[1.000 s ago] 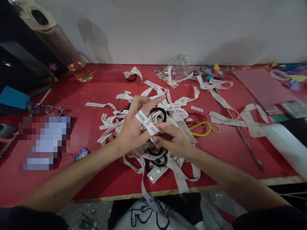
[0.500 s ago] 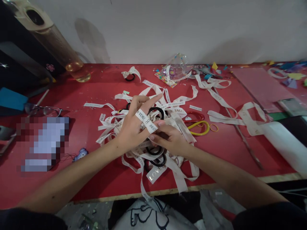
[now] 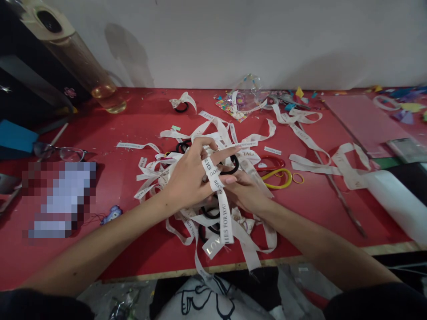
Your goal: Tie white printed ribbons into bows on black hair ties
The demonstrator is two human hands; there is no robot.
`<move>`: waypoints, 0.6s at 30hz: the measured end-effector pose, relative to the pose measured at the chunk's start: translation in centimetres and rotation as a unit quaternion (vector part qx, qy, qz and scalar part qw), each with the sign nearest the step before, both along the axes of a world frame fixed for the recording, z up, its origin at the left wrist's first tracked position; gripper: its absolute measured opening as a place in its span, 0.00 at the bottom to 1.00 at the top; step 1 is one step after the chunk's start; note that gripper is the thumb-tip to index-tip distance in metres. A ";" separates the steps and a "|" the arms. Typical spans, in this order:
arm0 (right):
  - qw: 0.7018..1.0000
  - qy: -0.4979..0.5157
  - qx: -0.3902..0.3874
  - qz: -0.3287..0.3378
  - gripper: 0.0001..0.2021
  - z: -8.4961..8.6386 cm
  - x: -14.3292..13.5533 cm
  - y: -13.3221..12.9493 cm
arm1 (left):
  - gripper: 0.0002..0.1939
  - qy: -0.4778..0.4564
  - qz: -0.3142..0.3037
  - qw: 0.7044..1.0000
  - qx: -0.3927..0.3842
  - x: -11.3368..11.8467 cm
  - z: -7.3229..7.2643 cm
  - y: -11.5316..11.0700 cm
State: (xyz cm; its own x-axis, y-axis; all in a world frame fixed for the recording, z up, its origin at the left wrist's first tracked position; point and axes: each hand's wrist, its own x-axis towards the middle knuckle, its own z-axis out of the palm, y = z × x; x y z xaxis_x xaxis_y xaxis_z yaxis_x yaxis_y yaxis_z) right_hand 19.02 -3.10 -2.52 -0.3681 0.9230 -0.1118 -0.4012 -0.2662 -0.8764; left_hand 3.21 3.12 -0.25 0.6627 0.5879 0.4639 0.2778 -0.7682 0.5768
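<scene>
A white printed ribbon (image 3: 225,215) is looped around the fingers of my left hand (image 3: 191,175), and one end hangs down toward the table edge. That hand's index finger points right, with the thumb below it. My right hand (image 3: 245,191) is closed just beside the left thumb, its fingertips partly hidden behind the left hand and ribbon. A black hair tie (image 3: 235,165) shows between the hands. Beneath them spreads a tangled heap of white ribbons (image 3: 248,253) with more black hair ties.
Yellow-handled scissors (image 3: 278,178) and red handles (image 3: 271,162) lie right of the heap. Farther right are loose ribbon (image 3: 308,140) and a thin stick (image 3: 347,209). On the left are a phone (image 3: 66,195), glasses (image 3: 71,154) and a tall bottle (image 3: 83,66).
My left hand has shifted slightly right, and a long ribbon end now hangs below it. The black hair tie between the hands has moved right. My right hand is now more hidden.
</scene>
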 end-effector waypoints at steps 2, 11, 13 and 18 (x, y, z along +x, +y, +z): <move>0.999 0.029 -0.026 0.030 0.17 0.0 -0.1 0.0 | 0.30 0.005 -0.003 1.000 0.012 0.0 0.0 0.1; 0.999 0.003 -0.031 0.016 0.16 0.6 0.3 0.1 | 0.31 -0.010 -0.027 0.999 0.047 0.1 -0.1 -0.4; 1.000 -0.002 0.002 0.026 0.14 0.7 0.4 0.1 | 0.30 -0.016 -0.021 0.999 0.035 0.1 0.2 -0.4; 0.998 0.015 0.049 0.040 0.14 0.4 0.1 -0.1 | 0.26 -0.015 -0.005 1.000 0.017 -0.3 0.9 -0.1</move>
